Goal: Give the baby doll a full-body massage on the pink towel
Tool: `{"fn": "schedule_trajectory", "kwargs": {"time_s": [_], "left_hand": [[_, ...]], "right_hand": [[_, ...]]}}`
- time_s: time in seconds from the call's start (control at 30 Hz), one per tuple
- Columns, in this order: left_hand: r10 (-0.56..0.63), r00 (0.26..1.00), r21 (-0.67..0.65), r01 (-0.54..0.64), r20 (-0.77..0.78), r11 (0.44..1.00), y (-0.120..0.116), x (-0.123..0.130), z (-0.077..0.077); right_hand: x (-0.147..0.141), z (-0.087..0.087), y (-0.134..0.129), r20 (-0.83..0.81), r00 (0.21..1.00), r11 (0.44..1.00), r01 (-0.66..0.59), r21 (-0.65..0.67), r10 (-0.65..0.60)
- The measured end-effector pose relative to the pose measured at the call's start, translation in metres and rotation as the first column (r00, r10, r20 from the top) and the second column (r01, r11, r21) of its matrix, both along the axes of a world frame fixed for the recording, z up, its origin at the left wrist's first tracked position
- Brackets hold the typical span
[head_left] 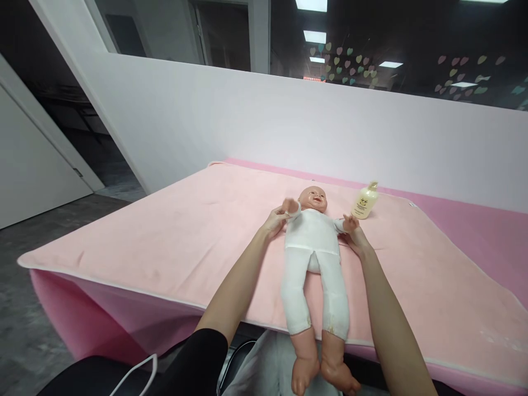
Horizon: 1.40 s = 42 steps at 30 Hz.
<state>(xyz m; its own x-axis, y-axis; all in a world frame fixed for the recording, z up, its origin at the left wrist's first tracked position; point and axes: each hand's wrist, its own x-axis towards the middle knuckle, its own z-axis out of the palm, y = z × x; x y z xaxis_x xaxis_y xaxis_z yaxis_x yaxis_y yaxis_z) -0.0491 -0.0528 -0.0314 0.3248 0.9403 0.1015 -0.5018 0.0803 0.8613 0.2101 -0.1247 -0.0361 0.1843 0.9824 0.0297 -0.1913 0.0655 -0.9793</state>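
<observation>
A baby doll [312, 234] with a white cloth body lies on its back on a pink blanket [173, 231]. Its head points to the far wall, and its bare feet hang past the near edge. My left hand [275, 223] is closed at the doll's arm on the left, by the wrist. On the other side my right hand [357, 241] grips the other forearm, its fingers partly hidden beneath the arm. Just beyond that hand stands a pale yellow pump bottle [364, 202], apart from my fingers.
The blanket covers a table with a pink cloth [462, 220] under it. A white partition wall [173, 104] with dark glass above it rises behind. Close to my left forearm, a white cord [142, 368] loops below the table edge.
</observation>
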Motion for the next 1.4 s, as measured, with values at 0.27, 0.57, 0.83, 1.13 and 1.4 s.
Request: {"fn": "schedule_trajectory", "kwargs": {"time_s": [0.27, 0.57, 0.83, 1.13, 1.4], "left_hand": [[0.345, 0.891, -0.008, -0.363, -0.295, 0.932, 0.008, 0.024, -0.01], [-0.008, 0.999, -0.039, 0.01, 0.052, 0.999, 0.004, 0.002, -0.002], [0.006, 0.999, -0.029, -0.005, 0.036, 1.0, 0.0, 0.011, -0.004], [0.316, 0.937, -0.131, -0.336, -0.148, 0.933, 0.003, 0.025, -0.008], [0.054, 0.992, -0.195, -0.031, 0.113, 0.98, 0.008, 0.009, -0.001]], "right_hand": [[-0.022, -0.011, 0.022, 0.643, 0.658, 0.852, 0.523, -0.017, -0.391], [-0.003, 0.001, 0.002, -0.048, 0.998, 0.997, 0.032, -0.07, -0.035], [-0.009, -0.007, 0.01, 0.153, 0.975, 0.985, 0.167, -0.049, -0.158], [-0.012, -0.008, 0.018, 0.469, 0.841, 0.932, 0.351, -0.092, -0.27], [-0.001, 0.008, -0.007, -0.022, 0.997, 0.996, -0.072, -0.047, 0.071]]}}
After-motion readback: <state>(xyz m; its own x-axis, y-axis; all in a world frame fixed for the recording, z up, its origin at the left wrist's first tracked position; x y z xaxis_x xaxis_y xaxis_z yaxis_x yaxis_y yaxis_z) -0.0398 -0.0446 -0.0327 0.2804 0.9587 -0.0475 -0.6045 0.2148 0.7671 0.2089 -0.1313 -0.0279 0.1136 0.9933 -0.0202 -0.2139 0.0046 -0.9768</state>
